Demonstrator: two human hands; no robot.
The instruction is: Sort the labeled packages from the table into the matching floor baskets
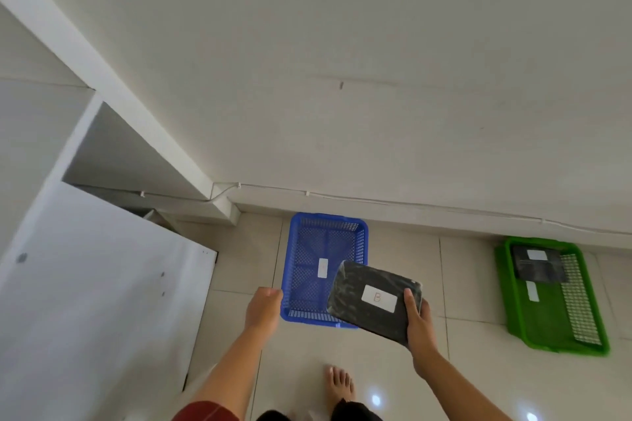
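My right hand (pixel 420 325) grips a black wrapped package (pixel 362 314) by its right end; its white label reads B. I hold the package in the air above the near right corner of the blue floor basket (pixel 296 270), which has a white tag on its bottom and nothing else inside. My left hand (pixel 263 309) hovers at the basket's near left edge with curled fingers and holds nothing. Further right stands a green floor basket (pixel 547 314) with one dark labeled package (pixel 538 267) lying at its far end.
A white table (pixel 95 284) fills the left side, its corner close to my left arm. The baskets stand on a tiled floor along a white wall with a cable running above the skirting. My bare foot (pixel 340 386) is on the tiles below the package.
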